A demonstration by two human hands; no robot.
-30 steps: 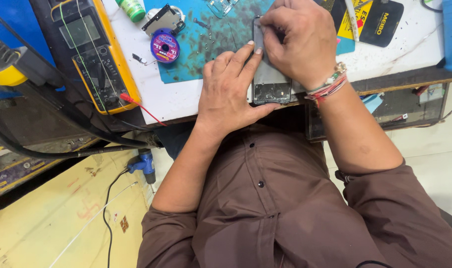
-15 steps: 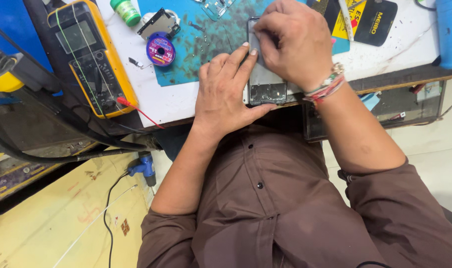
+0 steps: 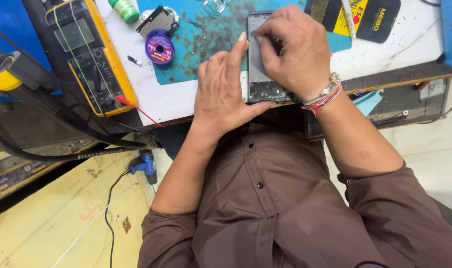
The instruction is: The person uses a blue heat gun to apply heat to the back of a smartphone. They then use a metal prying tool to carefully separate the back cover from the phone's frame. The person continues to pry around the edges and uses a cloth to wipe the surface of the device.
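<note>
white workbench point(image 3: 176, 101), edge nearest the seated person, bearing a teal work mat point(image 3: 206, 54). yellow multimeter point(image 3: 89, 54) at far left, red probe lead trailing off it. opened phone chassis point(image 3: 261, 87) lying lengthwise on the mat's near edge, lower end with exposed parts overhanging toward the body. left hand point(image 3: 226, 92) laid flat beside it, forefinger stretched along the left rim, bracing not clasping. right hand point(image 3: 295, 49) curled over the upper half, fingertips pinched on something too small to tell. since a second ago: both hands and chassis hold much the same pose, only the view shifted; judged as fine work continuing in place. purple solder-wick spool point(image 3: 159, 48) and green bottle cap point(image 3: 125, 10) well apart, upper left.
</note>
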